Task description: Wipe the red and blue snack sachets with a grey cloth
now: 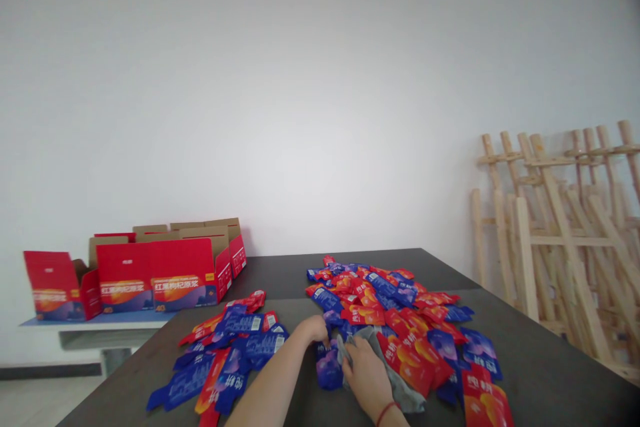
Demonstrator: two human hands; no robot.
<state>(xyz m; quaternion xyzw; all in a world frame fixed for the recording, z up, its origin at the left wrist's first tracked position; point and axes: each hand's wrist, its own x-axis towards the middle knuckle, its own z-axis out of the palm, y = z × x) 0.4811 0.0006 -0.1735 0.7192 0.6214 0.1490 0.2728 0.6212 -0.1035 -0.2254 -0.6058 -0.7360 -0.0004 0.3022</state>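
Observation:
My right hand (pixel 364 373) is closed on a grey cloth (pixel 403 390), pressing it against a blue pouch (pixel 329 368) in front of me. At the top of that pouch my left hand (pixel 316 330) is curled, its fingers gripping the pouch's upper end. A large heap of red and blue pouches (pixel 363 297) spreads beyond and to the right of my hands. To the left of my left forearm lies a smaller pile of red and blue pouches (pixel 240 340). The fingertips of both hands are partly hidden.
Open red cardboard boxes (pixel 183 273) stand on a lower table (pixel 125 323) at the left. Wooden easel-like frames (pixel 555 247) lean on the white wall at the right. The dark table (pixel 280 263) ends at an edge before the frames.

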